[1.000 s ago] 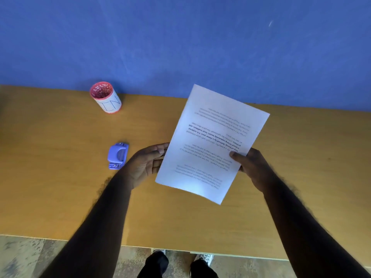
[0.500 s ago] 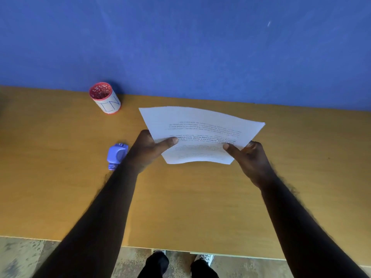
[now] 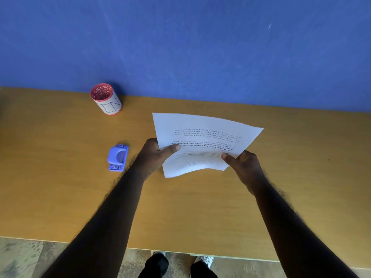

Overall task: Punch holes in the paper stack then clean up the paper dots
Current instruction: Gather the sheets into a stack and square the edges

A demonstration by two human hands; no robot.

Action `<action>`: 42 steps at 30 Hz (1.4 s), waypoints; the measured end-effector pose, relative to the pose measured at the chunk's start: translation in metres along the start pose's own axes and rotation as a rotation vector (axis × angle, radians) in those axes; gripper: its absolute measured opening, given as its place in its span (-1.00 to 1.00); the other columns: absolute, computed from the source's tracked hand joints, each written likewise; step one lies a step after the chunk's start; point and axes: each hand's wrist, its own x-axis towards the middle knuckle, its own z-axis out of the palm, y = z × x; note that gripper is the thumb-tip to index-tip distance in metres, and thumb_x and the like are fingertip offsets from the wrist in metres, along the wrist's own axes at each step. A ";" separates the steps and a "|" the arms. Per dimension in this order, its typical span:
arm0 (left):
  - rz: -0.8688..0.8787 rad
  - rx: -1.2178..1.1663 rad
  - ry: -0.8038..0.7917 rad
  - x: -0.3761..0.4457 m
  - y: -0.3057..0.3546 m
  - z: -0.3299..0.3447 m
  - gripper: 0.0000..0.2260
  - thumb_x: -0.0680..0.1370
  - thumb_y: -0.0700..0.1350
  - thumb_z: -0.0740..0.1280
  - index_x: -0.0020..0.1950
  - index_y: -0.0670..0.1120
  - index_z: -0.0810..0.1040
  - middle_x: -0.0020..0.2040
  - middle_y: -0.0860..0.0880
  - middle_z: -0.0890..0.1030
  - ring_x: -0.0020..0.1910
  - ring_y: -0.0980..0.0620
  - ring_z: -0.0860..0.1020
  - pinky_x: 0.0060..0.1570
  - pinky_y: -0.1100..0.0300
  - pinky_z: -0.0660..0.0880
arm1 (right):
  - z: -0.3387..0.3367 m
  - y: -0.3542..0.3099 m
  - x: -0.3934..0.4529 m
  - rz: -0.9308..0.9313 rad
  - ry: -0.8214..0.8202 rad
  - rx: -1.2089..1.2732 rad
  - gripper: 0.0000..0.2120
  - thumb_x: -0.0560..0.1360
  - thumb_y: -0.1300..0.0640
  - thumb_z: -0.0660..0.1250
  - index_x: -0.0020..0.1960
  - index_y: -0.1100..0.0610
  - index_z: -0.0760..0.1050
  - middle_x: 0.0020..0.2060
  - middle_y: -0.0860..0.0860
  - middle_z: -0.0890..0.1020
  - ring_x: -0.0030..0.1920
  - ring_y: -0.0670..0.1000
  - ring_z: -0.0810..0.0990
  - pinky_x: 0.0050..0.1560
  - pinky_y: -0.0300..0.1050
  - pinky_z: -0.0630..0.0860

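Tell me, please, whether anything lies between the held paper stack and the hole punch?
Nothing visible does. The paper stack is in both hands, and only the left hand and bare table separate it from the hole punch.

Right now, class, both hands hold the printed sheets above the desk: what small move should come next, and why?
Probably tap the paper stack on the table to square its edges. The left hand and right hand grip its near corners, it bows in the air, and the purple hole punch sits untouched to the left, so squaring should come before punching.
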 end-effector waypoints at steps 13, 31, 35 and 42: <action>-0.268 -0.710 0.181 -0.006 -0.021 0.024 -0.80 0.50 -0.23 0.43 0.09 -0.06 0.68 0.17 -0.09 0.68 0.22 -0.06 0.61 0.23 -0.02 0.53 | 0.020 0.028 -0.021 0.319 -0.243 0.492 -0.64 0.58 0.07 0.32 0.36 0.08 0.47 0.24 0.05 0.65 0.23 0.14 0.62 0.06 0.07 0.62; -0.068 -0.194 0.026 0.003 0.007 -0.059 -0.85 0.52 -0.20 0.40 0.08 -0.10 0.66 0.02 -0.01 0.73 0.01 0.01 0.69 -0.05 0.14 0.59 | -0.033 -0.013 -0.008 -0.019 -0.121 0.173 -0.77 0.54 0.30 0.36 0.18 0.15 0.62 0.16 0.10 0.70 0.19 0.14 0.66 0.18 0.12 0.57; 0.020 -0.103 0.055 0.002 0.010 -0.057 -0.76 0.48 -0.19 0.47 0.14 -0.05 0.66 0.11 0.01 0.71 0.11 0.01 0.67 0.11 0.10 0.55 | -0.029 -0.019 -0.008 -0.067 -0.081 0.179 -0.76 0.52 0.32 0.40 0.13 0.08 0.64 0.13 0.04 0.72 0.17 0.06 0.67 0.17 -0.02 0.59; -0.001 0.060 0.109 0.002 -0.017 -0.041 -0.77 0.49 -0.23 0.46 0.14 -0.13 0.66 -0.01 0.04 0.71 -0.10 0.27 0.67 -0.07 0.34 0.57 | -0.017 0.013 0.002 0.064 0.029 0.082 -0.79 0.47 0.24 0.49 0.06 0.02 0.63 0.07 0.05 0.73 0.08 0.05 0.70 0.13 0.02 0.61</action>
